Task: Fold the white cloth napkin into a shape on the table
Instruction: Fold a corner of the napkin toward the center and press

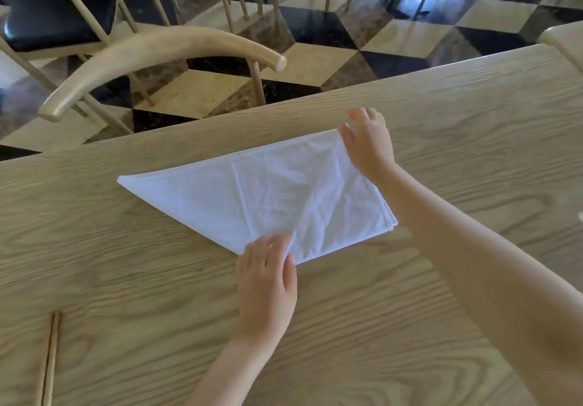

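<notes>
A white cloth napkin (262, 194) lies flat on the wooden table (457, 127), folded into a long shape with a sharp point at its left end and a square right part. My left hand (268, 276) rests at the napkin's near corner, thumb and fingers pinching the cloth edge. My right hand (367, 142) lies at the far right corner with fingers spread, pressing on the fold there. The far right corner is hidden under that hand.
A pale wooden chair (164, 48) with a curved backrest stands beyond the table's far edge at the left. More chairs stand behind it on a checkered floor. A thin groove (52, 352) marks the table at the near left.
</notes>
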Demonstrator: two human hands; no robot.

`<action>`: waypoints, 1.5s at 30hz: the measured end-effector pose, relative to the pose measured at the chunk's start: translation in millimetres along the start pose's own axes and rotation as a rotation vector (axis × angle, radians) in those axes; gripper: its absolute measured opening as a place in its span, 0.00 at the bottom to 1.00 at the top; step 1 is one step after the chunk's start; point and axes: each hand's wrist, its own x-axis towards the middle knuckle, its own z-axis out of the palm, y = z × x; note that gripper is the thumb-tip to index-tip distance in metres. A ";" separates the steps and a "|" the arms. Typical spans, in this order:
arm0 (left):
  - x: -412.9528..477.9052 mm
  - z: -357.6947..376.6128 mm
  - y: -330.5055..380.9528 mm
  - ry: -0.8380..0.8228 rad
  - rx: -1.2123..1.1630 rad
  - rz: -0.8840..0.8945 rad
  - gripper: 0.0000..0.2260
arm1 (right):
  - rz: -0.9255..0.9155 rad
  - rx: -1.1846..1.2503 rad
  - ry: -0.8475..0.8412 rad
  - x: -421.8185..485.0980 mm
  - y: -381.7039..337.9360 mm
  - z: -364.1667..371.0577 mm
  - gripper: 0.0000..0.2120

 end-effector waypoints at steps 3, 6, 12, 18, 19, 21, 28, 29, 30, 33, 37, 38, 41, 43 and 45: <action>12.3 18.0 15.5 -0.127 0.117 0.112 0.19 | -0.289 0.027 -0.136 -54.0 -17.4 -3.2 0.23; 11.2 39.7 18.8 -0.279 0.234 0.078 0.23 | -0.394 -0.113 -0.433 -112.5 -15.5 9.0 0.33; 6.7 41.4 17.1 -0.355 0.347 0.081 0.26 | -0.338 -0.363 -0.312 -92.5 6.1 20.6 0.33; 2.3 35.9 14.6 -0.391 0.380 0.103 0.29 | -0.286 -0.432 -0.281 -64.2 11.0 23.2 0.31; -0.1 33.5 13.9 -0.403 0.379 0.108 0.29 | -0.263 -0.434 -0.276 -56.8 11.9 22.9 0.30; -5.4 28.1 11.8 -0.416 0.378 0.120 0.29 | -0.223 -0.440 -0.281 -42.4 11.8 21.9 0.28; -18.1 16.0 5.3 -0.434 0.381 0.139 0.29 | -0.158 -0.463 -0.280 -15.9 14.0 20.0 0.28; -19.1 15.0 4.7 -0.443 0.383 0.137 0.29 | -0.124 -0.468 -0.294 -9.9 14.1 18.7 0.28; -20.3 14.2 3.9 -0.452 0.384 0.134 0.30 | -0.090 -0.478 -0.297 -5.4 13.2 16.5 0.29; -22.4 14.2 3.5 -0.449 0.386 0.129 0.30 | -0.081 -0.469 -0.218 -18.8 1.7 8.0 0.29; -22.8 16.3 4.2 -0.432 0.389 0.112 0.29 | -0.330 -0.299 -0.325 -111.2 -24.4 15.4 0.33; -22.3 16.1 4.8 -0.436 0.400 0.110 0.29 | -0.359 -0.294 -0.357 -131.2 -23.5 19.9 0.33; -21.4 15.3 4.4 -0.446 0.417 0.113 0.30 | -0.351 -0.325 -0.316 -140.8 -14.2 24.9 0.30; -21.3 15.7 3.2 -0.452 0.417 0.126 0.29 | -0.335 -0.353 -0.295 -124.3 -4.6 21.4 0.32; -21.9 14.7 2.4 -0.459 0.394 0.117 0.30 | -0.268 -0.399 -0.301 -107.7 9.0 13.5 0.32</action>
